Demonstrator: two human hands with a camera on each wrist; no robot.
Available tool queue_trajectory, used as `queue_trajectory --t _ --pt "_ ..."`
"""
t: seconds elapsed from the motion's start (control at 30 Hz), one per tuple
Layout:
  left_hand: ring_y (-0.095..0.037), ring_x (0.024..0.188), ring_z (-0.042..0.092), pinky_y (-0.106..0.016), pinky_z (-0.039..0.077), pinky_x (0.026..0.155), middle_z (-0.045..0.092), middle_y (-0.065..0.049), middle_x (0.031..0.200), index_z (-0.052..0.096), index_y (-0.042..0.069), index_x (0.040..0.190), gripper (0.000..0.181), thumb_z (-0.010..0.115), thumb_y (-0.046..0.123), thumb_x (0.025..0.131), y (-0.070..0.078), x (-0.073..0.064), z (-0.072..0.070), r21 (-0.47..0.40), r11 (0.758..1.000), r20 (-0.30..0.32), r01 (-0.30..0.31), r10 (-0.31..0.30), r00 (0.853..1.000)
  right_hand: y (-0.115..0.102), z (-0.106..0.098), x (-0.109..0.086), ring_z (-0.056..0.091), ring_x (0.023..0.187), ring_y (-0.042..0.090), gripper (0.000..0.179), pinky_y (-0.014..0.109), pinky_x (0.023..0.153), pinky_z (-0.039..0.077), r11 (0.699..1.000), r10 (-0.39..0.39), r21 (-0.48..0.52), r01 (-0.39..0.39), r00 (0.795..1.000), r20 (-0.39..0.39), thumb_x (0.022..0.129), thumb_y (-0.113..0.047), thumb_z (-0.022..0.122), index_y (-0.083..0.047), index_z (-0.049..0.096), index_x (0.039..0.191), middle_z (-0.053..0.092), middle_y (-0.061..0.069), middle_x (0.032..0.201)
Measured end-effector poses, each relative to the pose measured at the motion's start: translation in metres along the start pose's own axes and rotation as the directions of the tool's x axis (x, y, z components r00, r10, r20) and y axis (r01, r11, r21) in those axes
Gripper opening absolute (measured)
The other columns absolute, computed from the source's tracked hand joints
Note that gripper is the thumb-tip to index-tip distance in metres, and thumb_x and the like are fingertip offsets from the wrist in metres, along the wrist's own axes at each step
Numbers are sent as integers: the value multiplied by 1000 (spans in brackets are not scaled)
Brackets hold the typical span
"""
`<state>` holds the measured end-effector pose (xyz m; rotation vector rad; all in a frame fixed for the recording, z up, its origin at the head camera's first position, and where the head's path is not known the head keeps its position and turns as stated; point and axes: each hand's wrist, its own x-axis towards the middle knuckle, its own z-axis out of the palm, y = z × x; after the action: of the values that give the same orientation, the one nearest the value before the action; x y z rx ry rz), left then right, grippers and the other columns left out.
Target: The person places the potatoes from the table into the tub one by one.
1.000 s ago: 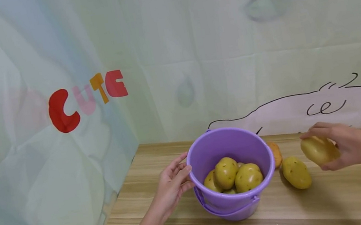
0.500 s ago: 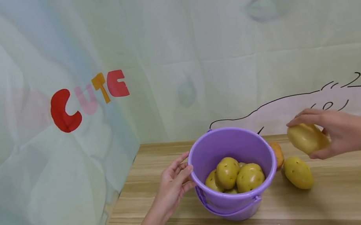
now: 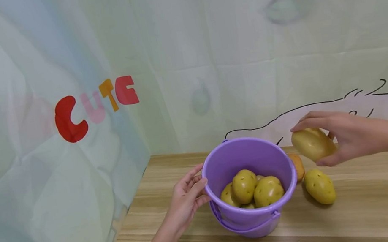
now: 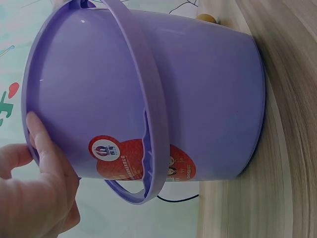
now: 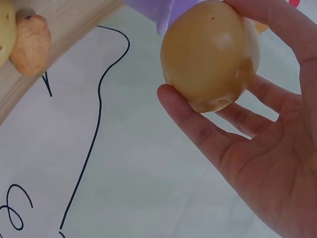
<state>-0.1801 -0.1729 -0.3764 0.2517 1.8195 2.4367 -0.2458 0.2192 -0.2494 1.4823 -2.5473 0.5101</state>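
Observation:
A purple bucket (image 3: 242, 153) stands on the table with several yellow potatoes (image 3: 244, 186) inside. At its left side my left hand (image 3: 187, 197) holds the rim; in the left wrist view the fingers (image 4: 42, 144) lie at the rim and upper wall, above a red label (image 4: 129, 158). My right hand (image 3: 354, 132) grips another potato (image 3: 311, 144) between thumb and fingers, raised to the right of the bucket. The right wrist view shows that potato (image 5: 208, 54) close up, smooth and shiny. Below it a yellow potato (image 3: 319, 187) lies on the table.
An orange-brown lumpy tuber (image 3: 297, 166) lies against the bucket's right side, partly hidden by it. The wooden table (image 3: 350, 223) meets a printed cloth backdrop (image 3: 184, 109) at the back and left. The bucket's handle (image 4: 153, 99) hangs down its outer wall.
My right hand has moved left and slightly up with the potato, closer to the bucket. My left hand and the bucket have stayed in place.

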Motion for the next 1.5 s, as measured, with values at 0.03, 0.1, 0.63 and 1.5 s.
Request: queue_trajectory --t 0.03,0.1,0.63,1.5 --pt "-14 88 61 -26 61 80 50 -15 116 34 -3 151 53 53 7 102 0 0 0 0 1000 0 0 0 1000 -1 0 2 57 96 8 72 20 58 55 1000 -4 1 4 1000 1 68 -20 92 -18 58 132 56 -4 126" --pt "-14 88 61 -26 61 80 50 -15 116 34 -3 151 53 53 7 102 0 0 0 2 1000 1 1 -1 1000 -3 0 6 57 96 8 71 21 59 55 1000 -12 6 12 1000 5 68 -20 91 -18 58 131 56 -5 126" --pt "-14 85 62 -25 61 79 51 -15 115 32 -5 151 54 53 5 102 0 0 0 2 1000 8 -4 4 1000 -14 5 32 56 93 9 66 21 63 55 999 -47 28 46 998 34 71 -19 87 -12 60 131 56 -1 127" --pt "-17 89 62 -26 61 82 51 -17 117 33 -3 151 54 53 7 102 0 0 -1 3 1000 9 -5 5 1000 -17 35 67 55 95 14 68 24 71 55 996 -52 77 43 992 117 75 -22 85 -8 57 135 53 8 128"
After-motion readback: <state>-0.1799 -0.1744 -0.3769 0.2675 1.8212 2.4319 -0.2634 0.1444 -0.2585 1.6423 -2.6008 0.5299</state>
